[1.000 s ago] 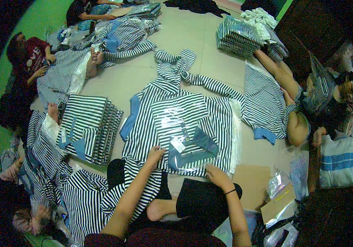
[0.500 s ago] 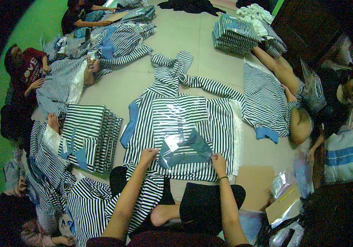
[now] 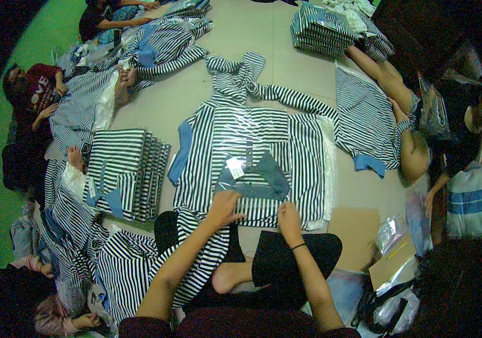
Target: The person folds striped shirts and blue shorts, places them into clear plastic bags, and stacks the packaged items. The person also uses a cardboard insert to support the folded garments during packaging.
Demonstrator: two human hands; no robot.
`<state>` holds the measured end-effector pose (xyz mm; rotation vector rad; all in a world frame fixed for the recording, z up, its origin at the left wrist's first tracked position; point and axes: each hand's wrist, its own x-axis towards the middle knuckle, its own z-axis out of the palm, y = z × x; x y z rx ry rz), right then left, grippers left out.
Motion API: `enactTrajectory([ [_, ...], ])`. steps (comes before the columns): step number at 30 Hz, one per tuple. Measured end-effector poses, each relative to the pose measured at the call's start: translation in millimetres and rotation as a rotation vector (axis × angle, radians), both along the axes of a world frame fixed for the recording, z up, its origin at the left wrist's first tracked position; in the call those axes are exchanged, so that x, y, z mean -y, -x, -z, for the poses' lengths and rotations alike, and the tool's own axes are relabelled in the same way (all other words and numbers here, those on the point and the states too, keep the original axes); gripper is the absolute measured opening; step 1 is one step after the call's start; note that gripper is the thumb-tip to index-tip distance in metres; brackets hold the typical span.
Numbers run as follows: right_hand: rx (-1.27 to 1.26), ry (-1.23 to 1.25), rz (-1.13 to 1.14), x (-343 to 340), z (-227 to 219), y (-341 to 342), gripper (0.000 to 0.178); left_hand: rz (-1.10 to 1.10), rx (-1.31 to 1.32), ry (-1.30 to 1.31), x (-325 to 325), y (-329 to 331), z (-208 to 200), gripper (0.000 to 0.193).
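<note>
In front of me a folded black-and-white striped shirt with a blue-grey collar lies in a clear plastic bag [image 3: 250, 127], a white tag [image 3: 234, 168] showing near the collar. The bag rests on another striped shirt [image 3: 308, 169] spread out on the floor. At the bag's lower left edge is my left hand [image 3: 224, 211], its thumb and fingers apart over the plastic. My right hand [image 3: 290, 221] is closed in a pinch at the lower right edge of the bag; its fingertips are partly hidden.
A stack of bagged striped shirts [image 3: 116, 169] stands at my left, another stack [image 3: 321, 31] at the far right. Loose striped shirts [image 3: 122, 262] lie by my left leg. Brown cardboard [image 3: 353, 236] lies at my right. Several people sit around, one [image 3: 35, 93] at the left holding a striped shirt.
My hands have drawn closer together along the bag's near edge. The left hand has moved right and its fingers have spread. The whole scene has shifted slightly in view.
</note>
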<state>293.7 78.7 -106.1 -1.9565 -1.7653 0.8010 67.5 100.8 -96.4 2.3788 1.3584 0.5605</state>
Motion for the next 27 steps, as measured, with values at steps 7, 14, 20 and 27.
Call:
enactTrajectory([
  [7,-0.151,-0.229,0.013,22,0,21,0.015,-0.109,-0.041,-0.044,-1,-12,0,0.053],
  [14,-0.036,-0.151,0.293,-17,43,-40,0.023,-0.898,0.261,0.355,8,36,42,0.034],
  [20,-0.410,0.186,0.333,-32,59,-48,0.019,-0.809,0.521,0.633,1,50,39,0.022],
  [27,-0.860,0.202,0.362,-60,-18,-41,0.012,-0.621,0.582,0.920,-42,58,-21,0.017],
])
